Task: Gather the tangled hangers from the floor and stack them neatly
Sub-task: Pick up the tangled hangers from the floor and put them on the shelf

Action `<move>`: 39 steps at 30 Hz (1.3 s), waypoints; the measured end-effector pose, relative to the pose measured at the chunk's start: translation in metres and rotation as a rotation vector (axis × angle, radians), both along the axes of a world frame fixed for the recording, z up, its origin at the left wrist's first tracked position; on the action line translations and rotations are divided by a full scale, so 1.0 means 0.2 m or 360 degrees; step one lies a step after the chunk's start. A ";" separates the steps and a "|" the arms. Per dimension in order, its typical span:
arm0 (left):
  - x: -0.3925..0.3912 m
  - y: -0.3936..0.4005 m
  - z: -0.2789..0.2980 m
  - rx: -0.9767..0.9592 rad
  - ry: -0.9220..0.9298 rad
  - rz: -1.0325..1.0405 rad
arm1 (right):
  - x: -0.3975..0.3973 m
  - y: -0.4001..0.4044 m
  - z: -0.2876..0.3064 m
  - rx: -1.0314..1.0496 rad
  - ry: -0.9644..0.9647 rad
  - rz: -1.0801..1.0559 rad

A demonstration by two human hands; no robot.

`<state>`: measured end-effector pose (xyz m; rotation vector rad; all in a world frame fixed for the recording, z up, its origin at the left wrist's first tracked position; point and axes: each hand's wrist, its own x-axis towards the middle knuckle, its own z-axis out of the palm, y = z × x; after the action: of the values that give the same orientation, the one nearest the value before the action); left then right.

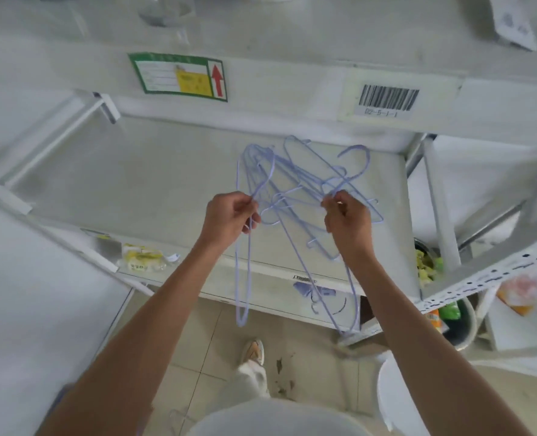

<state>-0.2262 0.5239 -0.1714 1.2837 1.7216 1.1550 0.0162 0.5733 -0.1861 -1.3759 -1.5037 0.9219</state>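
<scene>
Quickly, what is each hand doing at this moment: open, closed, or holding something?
Left hand: pinches a wire of the tangled pale purple wire hangers.
Right hand: pinches another wire of the same tangle.

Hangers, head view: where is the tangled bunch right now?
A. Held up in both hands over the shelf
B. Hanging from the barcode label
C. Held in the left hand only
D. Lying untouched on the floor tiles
A: the left hand and the right hand each pinch wires of the pale purple hangers, which hang lifted in front of the white shelf, not on the floor.
</scene>
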 end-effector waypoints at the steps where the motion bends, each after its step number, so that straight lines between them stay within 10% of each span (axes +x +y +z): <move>1: -0.02 0.08 -0.01 0.0028 0.0141 -0.0051 | -0.01 0.04 -0.04 -0.0104 0.0166 -0.0092; 10: -0.14 0.68 -0.14 -0.0031 0.1257 -0.0584 | -0.10 0.31 -0.38 -0.0739 0.1254 -0.0800; 17: 0.02 0.95 -0.25 -0.0001 0.1689 -0.0804 | -0.25 0.53 -0.44 -0.0766 0.1363 -0.1106; 31: 0.12 0.95 -0.38 -0.0071 0.1212 -0.0638 | -0.20 0.44 -0.40 -0.1104 0.1828 -0.1045; 39: 0.10 0.78 -0.32 -0.0088 0.1095 -0.0595 | -0.14 0.30 -0.28 -0.1029 0.1174 -0.0950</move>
<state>-0.2059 0.6793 -0.2352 2.0153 1.8261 0.4629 -0.0125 0.6326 -0.2428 -1.5375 -0.2062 1.3602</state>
